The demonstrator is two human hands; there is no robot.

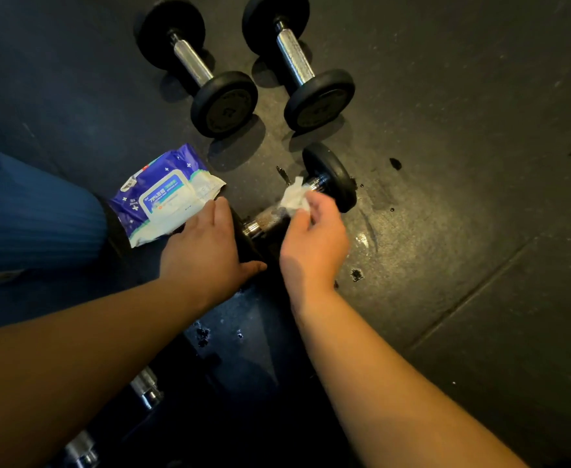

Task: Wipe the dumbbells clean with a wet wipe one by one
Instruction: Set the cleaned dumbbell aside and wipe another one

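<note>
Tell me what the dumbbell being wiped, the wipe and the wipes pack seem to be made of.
Dumbbell: matte black end plates, probably rubber-coated; its handle looks like shiny knurled metal, with bright glints.
Wipe: thin white crumpled sheet, likely nonwoven cloth, pinched by the right hand.
Pack: glossy printed plastic film, wrinkled, with a flap label.
</note>
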